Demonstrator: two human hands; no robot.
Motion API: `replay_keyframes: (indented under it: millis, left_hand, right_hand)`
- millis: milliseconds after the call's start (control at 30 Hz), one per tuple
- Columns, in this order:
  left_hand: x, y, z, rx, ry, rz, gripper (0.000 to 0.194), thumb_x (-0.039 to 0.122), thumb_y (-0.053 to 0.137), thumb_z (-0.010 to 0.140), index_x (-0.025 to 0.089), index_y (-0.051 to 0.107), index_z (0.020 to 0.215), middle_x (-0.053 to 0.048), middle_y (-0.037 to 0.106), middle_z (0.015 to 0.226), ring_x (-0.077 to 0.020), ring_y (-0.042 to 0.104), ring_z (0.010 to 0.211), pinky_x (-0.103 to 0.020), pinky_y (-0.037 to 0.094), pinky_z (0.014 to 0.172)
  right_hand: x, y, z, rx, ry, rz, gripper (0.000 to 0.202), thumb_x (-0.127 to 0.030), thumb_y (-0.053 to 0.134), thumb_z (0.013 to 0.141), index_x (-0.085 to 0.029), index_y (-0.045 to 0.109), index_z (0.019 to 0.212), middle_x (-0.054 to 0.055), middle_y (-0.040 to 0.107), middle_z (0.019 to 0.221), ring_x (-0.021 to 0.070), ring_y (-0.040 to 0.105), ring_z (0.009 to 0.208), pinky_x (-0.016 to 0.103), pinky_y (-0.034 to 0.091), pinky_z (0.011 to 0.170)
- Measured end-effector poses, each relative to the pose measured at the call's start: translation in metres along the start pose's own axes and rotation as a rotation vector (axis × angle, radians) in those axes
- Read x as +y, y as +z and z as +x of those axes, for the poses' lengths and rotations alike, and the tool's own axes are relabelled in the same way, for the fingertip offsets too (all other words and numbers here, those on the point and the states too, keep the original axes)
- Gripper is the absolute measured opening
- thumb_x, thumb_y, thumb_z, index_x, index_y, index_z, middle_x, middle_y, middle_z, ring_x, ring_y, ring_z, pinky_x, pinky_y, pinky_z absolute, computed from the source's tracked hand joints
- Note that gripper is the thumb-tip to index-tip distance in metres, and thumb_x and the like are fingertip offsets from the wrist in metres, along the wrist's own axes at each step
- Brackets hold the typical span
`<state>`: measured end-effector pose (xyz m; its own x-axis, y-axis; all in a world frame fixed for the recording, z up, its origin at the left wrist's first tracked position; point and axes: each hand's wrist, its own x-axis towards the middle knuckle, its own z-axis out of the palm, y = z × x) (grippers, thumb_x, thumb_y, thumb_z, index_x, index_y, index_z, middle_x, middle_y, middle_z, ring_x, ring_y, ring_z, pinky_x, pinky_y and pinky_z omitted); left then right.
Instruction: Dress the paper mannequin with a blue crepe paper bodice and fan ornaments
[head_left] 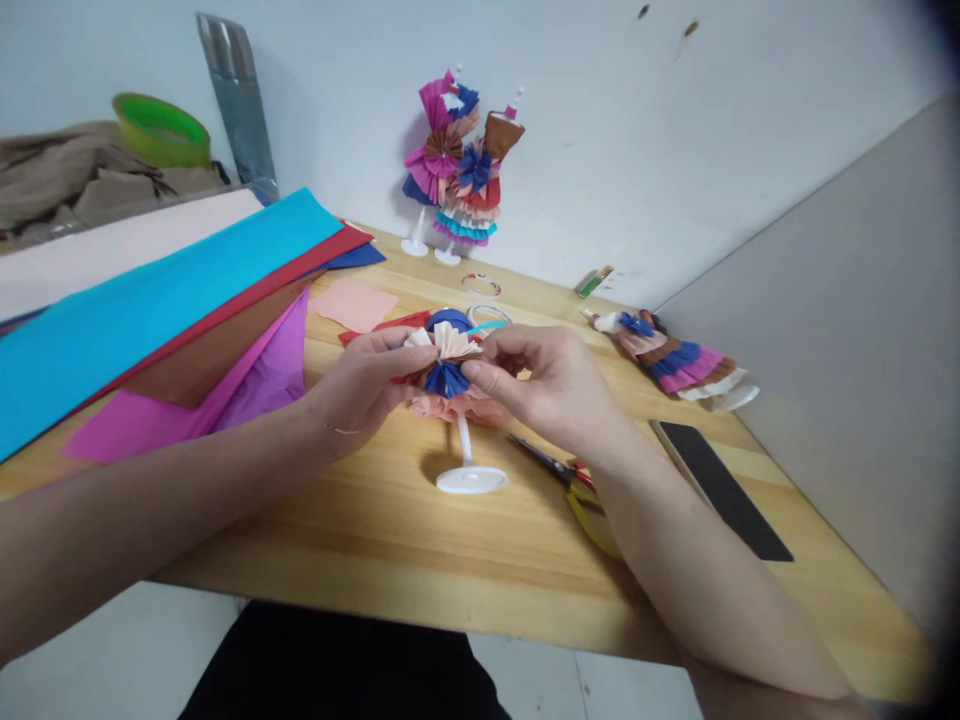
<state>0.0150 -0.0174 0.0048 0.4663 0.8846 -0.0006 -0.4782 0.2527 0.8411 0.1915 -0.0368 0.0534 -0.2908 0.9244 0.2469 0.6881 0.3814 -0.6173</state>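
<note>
Between my two hands is a pleated paper rosette (448,372) with white, brown and blue folds. My left hand (367,378) pinches its left side, and my right hand (529,378) grips its right edge between thumb and fingers. Right behind and below the rosette, a small dress form lies on the table with pink ruffles (489,408) and its white round base (472,480) facing me. Part of the form is hidden by my hands and the rosette. Yellow-handled scissors (592,512) lie by my right forearm, partly covered by it.
Coloured paper sheets (180,290) spread over the left side. Two dressed forms (469,165) stand by the wall, and another (679,360) lies at right. A phone (720,488) is near the right edge. A tape roll (480,285) and glass bottle (240,110) sit farther back.
</note>
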Motion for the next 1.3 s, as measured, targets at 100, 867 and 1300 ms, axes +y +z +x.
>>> replay_keyframes:
  millis: [100,867,1300]
  left_hand:
    - [-0.002,0.001,0.0,-0.019,-0.022,-0.01,0.018,0.026,0.073,0.072,0.013,0.074,0.085,-0.009,0.074,0.086,-0.0207,0.066,0.078,-0.03,0.053,0.068]
    - [0.025,0.005,-0.002,-0.016,0.01,0.601,0.025,0.039,0.075,0.074,0.014,0.074,0.073,-0.005,0.067,0.068,-0.0157,0.06,0.065,-0.025,0.046,0.058]
    - [0.028,0.009,-0.005,-0.123,0.029,0.588,0.02,0.029,0.083,0.068,0.013,0.072,0.064,-0.004,0.067,0.06,-0.0135,0.06,0.054,-0.023,0.047,0.051]
  right_hand:
    - [0.003,-0.001,0.002,-0.018,0.005,0.03,0.024,-0.028,0.058,0.079,-0.016,0.056,0.058,-0.003,0.05,0.053,0.0097,0.042,0.052,0.025,0.031,0.052]
    - [0.01,-0.015,0.003,-0.121,-0.088,0.068,0.028,-0.023,0.06,0.083,-0.018,0.052,0.056,-0.004,0.047,0.051,0.0082,0.041,0.05,0.025,0.031,0.049]
    - [0.006,-0.015,0.0,-0.188,-0.168,0.107,0.036,-0.033,0.065,0.084,-0.018,0.05,0.055,-0.004,0.049,0.053,0.0087,0.043,0.052,0.024,0.033,0.049]
